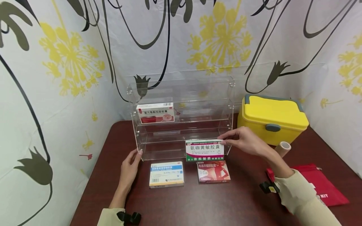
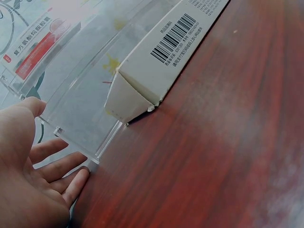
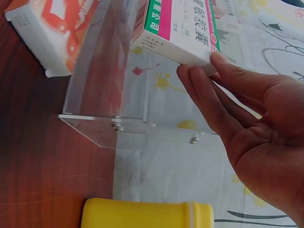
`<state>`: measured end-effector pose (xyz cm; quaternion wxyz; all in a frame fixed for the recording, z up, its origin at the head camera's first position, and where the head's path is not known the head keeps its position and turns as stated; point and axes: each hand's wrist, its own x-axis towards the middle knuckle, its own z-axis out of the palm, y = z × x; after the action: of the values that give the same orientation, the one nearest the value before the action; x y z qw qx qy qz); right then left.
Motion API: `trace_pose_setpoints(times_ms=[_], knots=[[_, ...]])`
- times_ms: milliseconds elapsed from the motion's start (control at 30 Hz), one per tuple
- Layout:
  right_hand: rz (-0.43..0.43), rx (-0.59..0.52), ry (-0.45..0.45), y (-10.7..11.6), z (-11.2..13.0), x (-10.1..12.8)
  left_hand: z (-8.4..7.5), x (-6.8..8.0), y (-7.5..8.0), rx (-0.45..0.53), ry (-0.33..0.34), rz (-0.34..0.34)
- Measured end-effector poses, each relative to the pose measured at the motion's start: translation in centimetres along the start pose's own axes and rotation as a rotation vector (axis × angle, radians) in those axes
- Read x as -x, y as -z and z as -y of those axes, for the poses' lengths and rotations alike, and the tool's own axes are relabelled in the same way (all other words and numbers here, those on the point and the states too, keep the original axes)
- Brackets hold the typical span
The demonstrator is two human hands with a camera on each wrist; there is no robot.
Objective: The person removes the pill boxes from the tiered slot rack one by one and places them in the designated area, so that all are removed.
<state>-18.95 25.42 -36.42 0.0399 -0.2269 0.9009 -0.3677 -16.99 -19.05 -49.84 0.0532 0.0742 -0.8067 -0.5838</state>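
Note:
My right hand (image 1: 244, 141) pinches the upper right corner of a green, white and magenta medicine box (image 1: 205, 150) between thumb and fingers. The box stands upright at the lowest tier of a clear acrylic display rack (image 1: 162, 151), its printed face toward me. At the rack's lower left corner, my left hand (image 1: 130, 166) touches the side panel, the thumb at its front edge and the other fingers spread along the outside. A red and white medicine box (image 1: 155, 113) leans on a higher tier at the left.
A blue and white medicine box (image 1: 167, 174) and an orange-red one (image 1: 213, 172) lie flat before the rack. To the right are a yellow lidded case (image 1: 272, 116), a pale brown roll (image 1: 283, 148) and a red pouch (image 1: 319, 183). A patterned cloth (image 1: 181, 53) hangs behind.

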Motion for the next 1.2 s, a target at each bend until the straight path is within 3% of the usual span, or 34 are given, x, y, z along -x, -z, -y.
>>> trace_pose_setpoints(times_ms=[567,933,1200], knots=[[0.121,-0.096,-0.009,-2.3,-2.1,2.4,0.0,0.1,0.0,0.006,-0.004,-0.004],[0.139,-0.086,0.058,-3.4,-2.6,4.6,0.0,-0.1,0.0,0.027,-0.009,-0.002],[0.189,-0.117,0.011,-4.5,-2.7,6.4,0.1,-0.1,0.0,0.019,-0.014,-0.003]])
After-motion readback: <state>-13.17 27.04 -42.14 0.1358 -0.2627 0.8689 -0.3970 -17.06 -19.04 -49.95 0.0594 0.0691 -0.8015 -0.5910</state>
